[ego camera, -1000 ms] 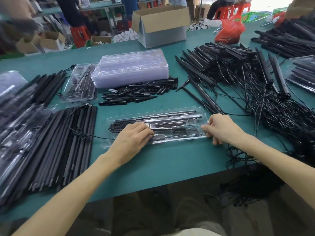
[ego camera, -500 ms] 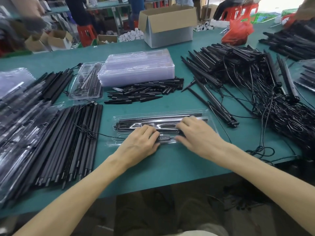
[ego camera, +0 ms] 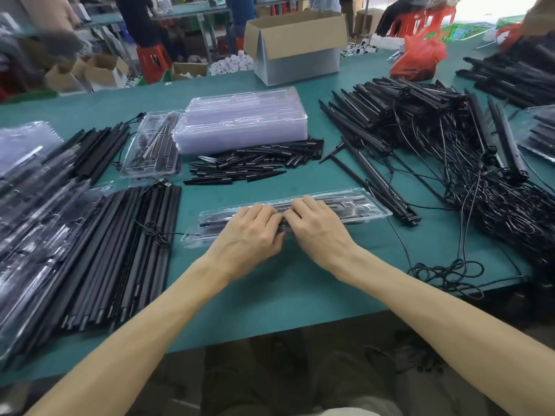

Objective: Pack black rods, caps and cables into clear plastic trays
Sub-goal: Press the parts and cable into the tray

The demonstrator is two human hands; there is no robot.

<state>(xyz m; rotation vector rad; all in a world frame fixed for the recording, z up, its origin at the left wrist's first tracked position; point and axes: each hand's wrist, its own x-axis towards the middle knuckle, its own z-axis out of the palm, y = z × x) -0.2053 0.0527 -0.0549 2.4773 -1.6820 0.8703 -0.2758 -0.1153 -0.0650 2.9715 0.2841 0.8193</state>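
A long clear plastic tray (ego camera: 365,207) lies across the green table (ego camera: 270,295) in front of me, with black rods and a cable inside. My left hand (ego camera: 250,234) and my right hand (ego camera: 316,228) rest side by side on its middle. Their fingertips almost meet and press down on the plastic, hiding the tray's centre. A stack of empty clear trays (ego camera: 240,124) stands behind it. Black pointed caps (ego camera: 255,165) lie heaped in front of that stack. Loose black rods (ego camera: 120,250) lie to my left.
Rods with tangled cables (ego camera: 450,151) cover the right side, and one cable loop (ego camera: 444,273) reaches the front edge. A filled tray (ego camera: 150,145) and more packed trays (ego camera: 24,181) lie at the left. A cardboard box (ego camera: 297,46) and a red bag (ego camera: 420,55) stand at the back.
My right hand slid from the tray's right end to its middle, up against my left hand. The left hand stayed on the tray and shifted slightly right.
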